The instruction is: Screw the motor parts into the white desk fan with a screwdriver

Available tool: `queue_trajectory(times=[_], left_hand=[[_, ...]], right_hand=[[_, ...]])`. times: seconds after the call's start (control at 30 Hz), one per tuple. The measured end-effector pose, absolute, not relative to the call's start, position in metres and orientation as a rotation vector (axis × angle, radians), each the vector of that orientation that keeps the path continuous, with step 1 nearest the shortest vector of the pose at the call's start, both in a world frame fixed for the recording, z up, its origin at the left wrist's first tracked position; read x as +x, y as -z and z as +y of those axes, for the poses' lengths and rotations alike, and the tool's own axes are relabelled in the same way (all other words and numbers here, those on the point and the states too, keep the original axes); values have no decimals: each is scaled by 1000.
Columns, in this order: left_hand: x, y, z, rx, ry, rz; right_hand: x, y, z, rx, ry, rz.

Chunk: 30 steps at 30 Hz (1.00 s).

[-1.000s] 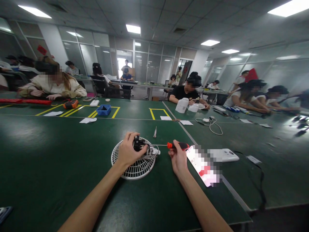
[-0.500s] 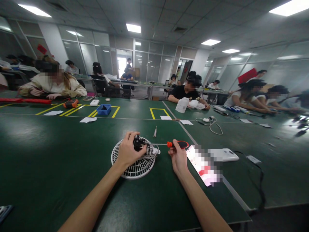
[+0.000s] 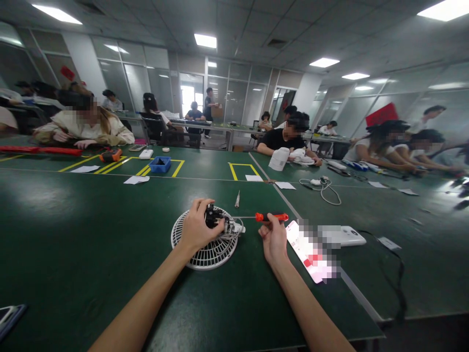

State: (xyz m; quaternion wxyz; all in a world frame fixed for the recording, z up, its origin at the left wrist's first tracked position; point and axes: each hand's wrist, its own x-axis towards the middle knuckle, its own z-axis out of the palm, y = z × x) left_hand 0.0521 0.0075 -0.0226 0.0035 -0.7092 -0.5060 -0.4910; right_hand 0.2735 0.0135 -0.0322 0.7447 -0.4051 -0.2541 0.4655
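My left hand (image 3: 200,227) is closed around the black motor (image 3: 212,215) of a small fan, its fingers over the top and the thumb along the near side. Under it the white round fan grille (image 3: 210,259) lies flat on the green table. White plastic parts and wires (image 3: 232,230) sit at the motor's right side. In my right hand (image 3: 274,239) is a red and black screwdriver (image 3: 271,217), held level with its shaft pointing left. The shaft's tip reaches the motor assembly; exact contact is too small to make out.
A small clear-handled tool (image 3: 238,199) lies beyond the grille. To the right are a lit phone (image 3: 308,259) and a white device (image 3: 351,235) with a black cable. A blue bin (image 3: 160,165) and a coiled cable (image 3: 328,189) lie farther off. Co-workers sit across the table.
The screwdriver handle has turned in my right hand, and the fingers have shifted along it. My left hand keeps its hold on the motor. The whole view has moved slightly.
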Motion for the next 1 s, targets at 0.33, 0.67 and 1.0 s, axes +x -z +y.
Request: queue_trajectory(times=[0.33, 0.67, 1.0], left_hand=[[51, 23, 8, -2227, 1537, -1584], [52, 23, 8, -2221, 1548, -1596], [52, 25, 9, -2205, 1565, -1591]], right_hand=[[274, 31, 14, -946, -1097, -462], [272, 27, 10, -980, -1076, -457], [277, 27, 9, -784, -1170, -490]])
